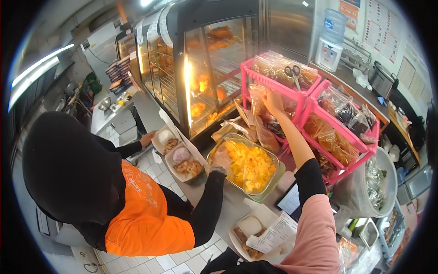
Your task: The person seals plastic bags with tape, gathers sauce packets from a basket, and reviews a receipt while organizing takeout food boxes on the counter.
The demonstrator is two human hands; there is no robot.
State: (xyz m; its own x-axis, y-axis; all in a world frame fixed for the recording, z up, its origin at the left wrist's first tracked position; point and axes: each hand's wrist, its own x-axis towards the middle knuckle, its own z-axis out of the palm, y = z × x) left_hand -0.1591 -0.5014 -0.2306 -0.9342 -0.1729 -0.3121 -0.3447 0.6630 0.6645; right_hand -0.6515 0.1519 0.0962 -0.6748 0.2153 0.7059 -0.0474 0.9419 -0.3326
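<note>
My right hand (272, 101), at the end of a pink and black sleeve, reaches into the pink plastic rack (299, 104). Its fingers are closed at the edge of a clear plastic packet (258, 95) on the left side of the rack. Scissors (293, 73) stand among the packets in the top basket. My left hand is out of view. Close to my body, an open takeaway box (240, 234) holds white rice and browned food, with a printed receipt (277, 232) lying across it.
A co-worker in an orange shirt (148, 214) has a gloved hand (221, 160) at a tray of yellow food (248, 165). Two open food boxes (194, 179) stand beside the co-worker. Behind is a lit glass display cabinet (182, 68). A clear tub (388, 182) stands right.
</note>
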